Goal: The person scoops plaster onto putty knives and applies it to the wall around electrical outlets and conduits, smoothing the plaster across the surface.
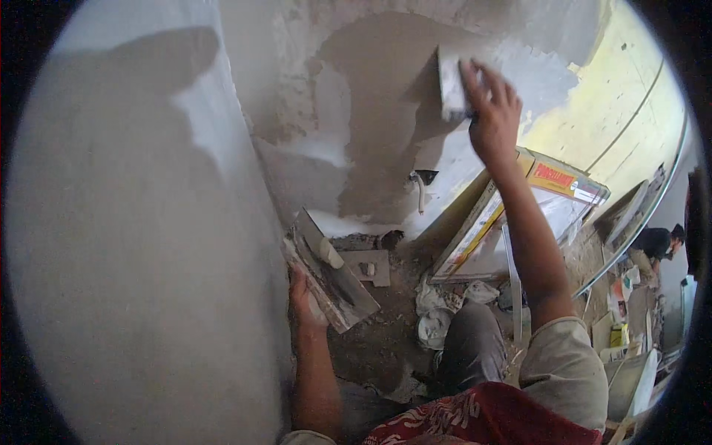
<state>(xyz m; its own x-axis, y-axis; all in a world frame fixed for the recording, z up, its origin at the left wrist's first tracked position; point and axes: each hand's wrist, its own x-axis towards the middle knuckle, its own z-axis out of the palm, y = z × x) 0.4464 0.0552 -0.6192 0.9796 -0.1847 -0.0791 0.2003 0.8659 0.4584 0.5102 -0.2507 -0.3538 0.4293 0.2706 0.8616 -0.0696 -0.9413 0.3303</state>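
My right hand [493, 115] is raised and closed around a wide putty knife [449, 83], its blade against or very near the plastered wall [378, 96]. A damp-looking grey patch with pale smeared edges spreads to the left of the blade. Lower down, my left hand [304, 297] holds a flat steel plastering trowel [350, 291] by its underside, face up and tilted. A pale lump of filler [331, 254] sits on the trowel, along with smears. The trowel's handle and most of my left fingers are hidden.
A cable [421, 199] sticks out of a wall hole. Large flat cartons [552, 178] lean against the wall at right. On the debris-strewn floor stands a filler-crusted bucket [432, 326]. A grey wall [148, 259] rises close on my left. Another person [654, 243] crouches far right.
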